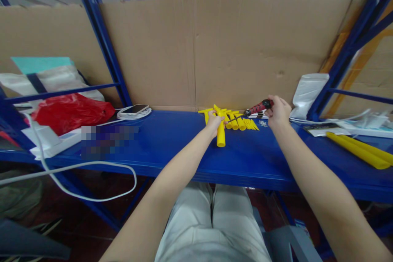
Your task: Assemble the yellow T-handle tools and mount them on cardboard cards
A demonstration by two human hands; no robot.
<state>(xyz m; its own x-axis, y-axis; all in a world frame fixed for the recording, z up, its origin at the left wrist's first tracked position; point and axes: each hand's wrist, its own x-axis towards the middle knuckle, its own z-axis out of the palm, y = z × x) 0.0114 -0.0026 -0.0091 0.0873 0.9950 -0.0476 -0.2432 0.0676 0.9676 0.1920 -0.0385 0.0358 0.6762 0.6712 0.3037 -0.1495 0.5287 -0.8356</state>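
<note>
My left hand [214, 123] is closed around a yellow T-shaped plastic part [221, 137], which it holds just above the blue shelf. In my right hand [278, 109] is a screwdriver [258, 108] with a red and black handle, gripped near its rear end. Its thin shaft points left and down, and the tip reaches the side of the yellow part by my left fingers. Whether the tip sits in a screw is too small to tell. Behind the hands lie several more yellow parts [241, 124], some tubular and some small and pointed. Small silvery pieces [263, 123] lie beside them.
Cardboard [150, 49] closes off the back of the blue shelf [172, 139]. At left are a phone [136, 109] on a coiled cable, a red plastic bag [73, 110] and a white power strip [61, 143]. Long yellow tubes [359, 149] and a white pouch [308, 96] are at right.
</note>
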